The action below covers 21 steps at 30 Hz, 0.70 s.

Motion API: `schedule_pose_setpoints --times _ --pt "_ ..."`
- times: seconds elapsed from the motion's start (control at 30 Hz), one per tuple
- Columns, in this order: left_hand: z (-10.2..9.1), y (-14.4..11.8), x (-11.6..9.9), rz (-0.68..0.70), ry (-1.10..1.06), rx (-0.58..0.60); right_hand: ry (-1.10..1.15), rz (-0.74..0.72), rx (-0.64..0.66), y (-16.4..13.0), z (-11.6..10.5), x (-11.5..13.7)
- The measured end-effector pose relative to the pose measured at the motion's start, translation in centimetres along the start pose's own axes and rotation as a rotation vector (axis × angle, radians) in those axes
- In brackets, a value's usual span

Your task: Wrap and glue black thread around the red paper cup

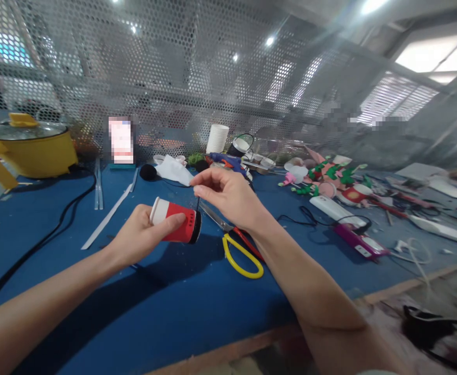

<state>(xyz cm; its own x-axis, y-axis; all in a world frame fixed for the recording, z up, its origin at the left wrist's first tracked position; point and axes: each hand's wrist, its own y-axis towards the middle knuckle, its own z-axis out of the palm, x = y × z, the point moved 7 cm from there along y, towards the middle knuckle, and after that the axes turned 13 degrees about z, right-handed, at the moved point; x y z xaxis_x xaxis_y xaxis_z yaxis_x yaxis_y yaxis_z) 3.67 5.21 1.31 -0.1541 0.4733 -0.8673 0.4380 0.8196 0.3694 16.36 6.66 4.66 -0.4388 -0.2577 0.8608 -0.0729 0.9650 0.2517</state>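
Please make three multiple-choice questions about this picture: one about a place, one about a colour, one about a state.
1. Where do the scissors lie?
A. on the blue table
B. in the yellow pot
C. on the floor

2. What colour are the scissor handles?
A. green
B. yellow
C. white

3. How is the red cup held?
A. upright on the table
B. on its side in the left hand
C. stacked on the white cups

Answers: 1 A, they rest under the right hand; 2 B, the loops are yellow; 3 B, the fingers wrap it sideways.
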Motion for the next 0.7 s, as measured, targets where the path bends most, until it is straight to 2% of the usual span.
schedule_pose_setpoints --times 0.7 --pt "-0.36 -0.61 -0.40 0.129 0.097 0.006 0.013 0.065 0.120 -0.12 0.93 -0.57"
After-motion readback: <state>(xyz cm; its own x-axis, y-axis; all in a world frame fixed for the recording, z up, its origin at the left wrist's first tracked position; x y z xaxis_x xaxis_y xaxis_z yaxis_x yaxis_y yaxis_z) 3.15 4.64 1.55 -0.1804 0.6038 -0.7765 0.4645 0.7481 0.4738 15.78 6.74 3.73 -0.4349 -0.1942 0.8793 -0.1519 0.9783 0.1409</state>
